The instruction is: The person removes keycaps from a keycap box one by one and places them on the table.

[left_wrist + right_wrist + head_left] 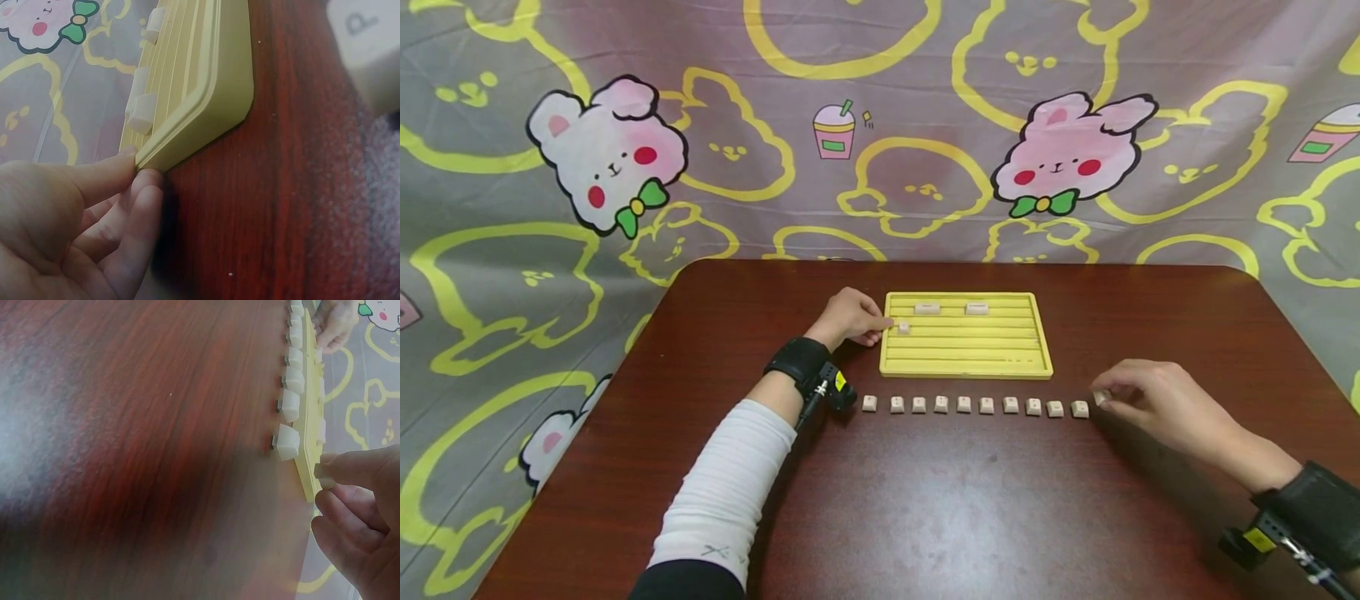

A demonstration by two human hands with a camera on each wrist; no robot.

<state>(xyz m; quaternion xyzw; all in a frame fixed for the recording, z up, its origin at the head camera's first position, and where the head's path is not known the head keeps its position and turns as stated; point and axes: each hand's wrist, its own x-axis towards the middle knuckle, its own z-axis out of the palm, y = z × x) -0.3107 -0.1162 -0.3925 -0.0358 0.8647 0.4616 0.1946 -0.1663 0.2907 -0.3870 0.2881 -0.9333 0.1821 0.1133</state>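
Observation:
A yellow ridged tray [966,374] lies on the table. My left hand [852,318] grips its left edge between thumb and fingers, which shows closely in the left wrist view on the tray wall [206,134]. Two long keycaps [927,308] sit in the tray's upper slot, and one small keycap [904,328] lies lower, near the left rim. My right hand [1165,408] pinches a small keycap [326,481] between thumb and fingertips, beyond the right end of a row of keycaps [987,406] in front of the tray. The fingers partly hide the pinched keycap.
The dark red-brown wooden table [925,517] extends toward me. A cartoon-printed cloth [910,108] hangs behind its far edge. Close to the left wrist camera is a keycap marked P [365,37].

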